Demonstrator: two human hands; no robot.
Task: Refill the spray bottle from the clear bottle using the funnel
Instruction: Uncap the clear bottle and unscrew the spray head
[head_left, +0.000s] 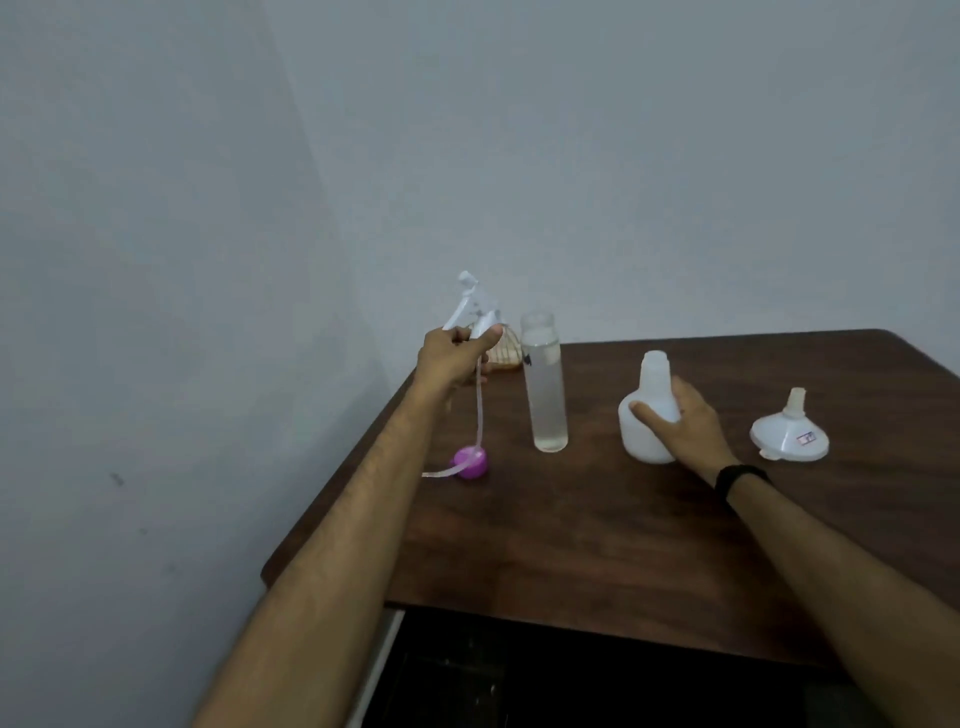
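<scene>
Plain grey-blue wall fills most of the frame, and the dark wooden table sits in the lower right half, cut off by the frame's right side. My left hand is up at the table's far left corner, fingers curled shut around the white trigger sprayer head, which is off its bottle and lifted in the air. Its thin dip tube hangs straight down from my fist and the end curls across a purple cap lying on the table near the left edge. Just right of that stands the clear bottle, upright, uncapped, with clear liquid almost up to the neck. Behind it, by my left thumb, there's some small brownish thing I honestly can't make out. My right hand, black band on the wrist, is wrapped around the white spray bottle in the middle of the frame, which is upright on the table with its neck open. The white funnel rests wide-end down, spout pointing up, further right, near the spray bottle but not touching it.
</scene>
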